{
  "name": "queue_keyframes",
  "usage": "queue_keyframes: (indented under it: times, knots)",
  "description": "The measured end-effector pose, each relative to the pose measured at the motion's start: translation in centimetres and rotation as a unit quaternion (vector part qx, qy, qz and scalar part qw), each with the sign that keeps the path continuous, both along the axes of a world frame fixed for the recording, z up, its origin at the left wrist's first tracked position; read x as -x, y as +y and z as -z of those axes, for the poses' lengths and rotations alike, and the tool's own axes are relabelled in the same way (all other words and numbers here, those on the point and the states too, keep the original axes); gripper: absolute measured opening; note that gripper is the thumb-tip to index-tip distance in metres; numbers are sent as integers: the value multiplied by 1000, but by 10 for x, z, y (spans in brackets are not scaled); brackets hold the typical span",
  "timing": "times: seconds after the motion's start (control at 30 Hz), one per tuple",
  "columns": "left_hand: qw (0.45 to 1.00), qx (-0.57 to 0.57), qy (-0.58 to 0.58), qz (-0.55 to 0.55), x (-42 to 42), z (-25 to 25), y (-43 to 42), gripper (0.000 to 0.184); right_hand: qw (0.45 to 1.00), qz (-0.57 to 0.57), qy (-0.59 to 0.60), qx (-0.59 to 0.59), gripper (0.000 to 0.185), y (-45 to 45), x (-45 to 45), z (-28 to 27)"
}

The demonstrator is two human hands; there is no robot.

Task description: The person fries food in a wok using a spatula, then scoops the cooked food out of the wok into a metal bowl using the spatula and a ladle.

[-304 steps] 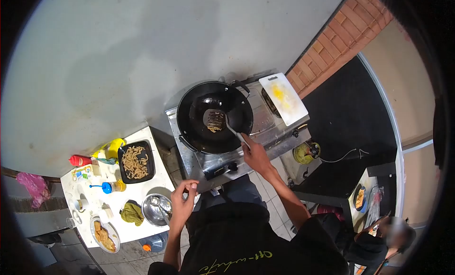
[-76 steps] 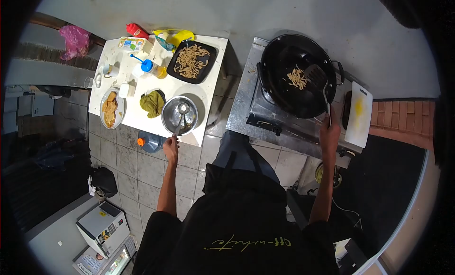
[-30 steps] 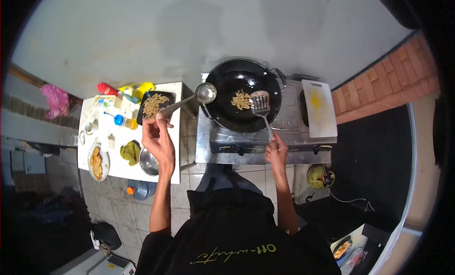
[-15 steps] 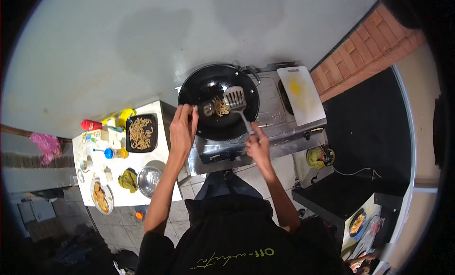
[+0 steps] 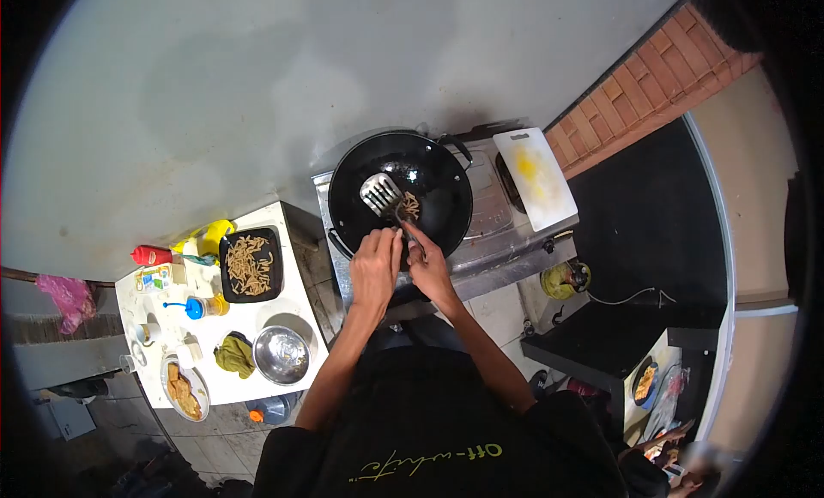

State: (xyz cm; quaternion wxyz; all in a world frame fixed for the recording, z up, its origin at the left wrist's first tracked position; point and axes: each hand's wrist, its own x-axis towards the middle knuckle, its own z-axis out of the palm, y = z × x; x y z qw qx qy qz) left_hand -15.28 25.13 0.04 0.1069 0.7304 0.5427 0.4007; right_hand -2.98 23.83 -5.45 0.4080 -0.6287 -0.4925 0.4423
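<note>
A slotted metal spatula [image 5: 380, 193] is in my right hand [image 5: 429, 271], its fingers closed round the handle. The spatula's head is tilted over the left part of a black wok [image 5: 448, 206]. My left hand [image 5: 375, 266] is at the wok's near rim, close beside my right hand, with its fingers pinched on a spoon whose bowl is mostly hidden behind the spatula. A small heap of thin brown strips of food [image 5: 411, 206] lies in the wok, just right of the spatula head.
The wok stands on a metal stove [image 5: 491, 198] with a white cutting board [image 5: 536, 176] on its right. A white table [image 5: 296, 322] on the left bears a black tray of brown strips [image 5: 250, 265], a steel bowl [image 5: 281, 356], a plate of food [image 5: 185, 388] and bottles.
The spatula has swung left across the wok. My hands have come together at its near rim, the left moving right and nearer me. Fewer strips show in the wok.
</note>
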Motion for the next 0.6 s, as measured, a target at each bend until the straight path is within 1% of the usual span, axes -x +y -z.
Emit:
queue_keyframes:
  times: [0.03, 0.1, 0.13, 0.23, 0.37, 0.43, 0.47, 0.53, 0.6]
  knots:
    - [1000, 4, -2, 3, 0, 1, 1, 9, 999, -18, -18, -35, 40, -1, 1, 7]
    - [999, -10, -11, 41, 1, 3, 3, 9, 999, -17, -28, -40, 39, -4, 4, -7]
    - [999, 11, -12, 49, 2, 3, 4, 8, 998, -19, -38, -51, 39, -3, 5, -14]
    - [995, 14, -41, 89, 3, -2, 7, 9, 997, -2, -66, -35, 40, 0, 9, -36]
    - [994, 20, -40, 100, 2, -5, 12, 10, 994, -24, -80, -72, 35, 12, -4, -19]
    - [993, 3, -52, 109, -1, -5, 13, 10, 988, -42, -80, -122, 30, 15, -10, -10]
    - [992, 11, -45, 114, -1, -5, 15, 11, 989, -36, -81, -119, 30, 14, -11, -11]
    - [992, 14, -42, 121, -1, -6, 17, 11, 982, -49, -92, -156, 24, 16, -13, -13]
    - [991, 18, -43, 124, 0, -8, 18, 11, 979, -51, -107, -168, 24, 19, -17, -7]
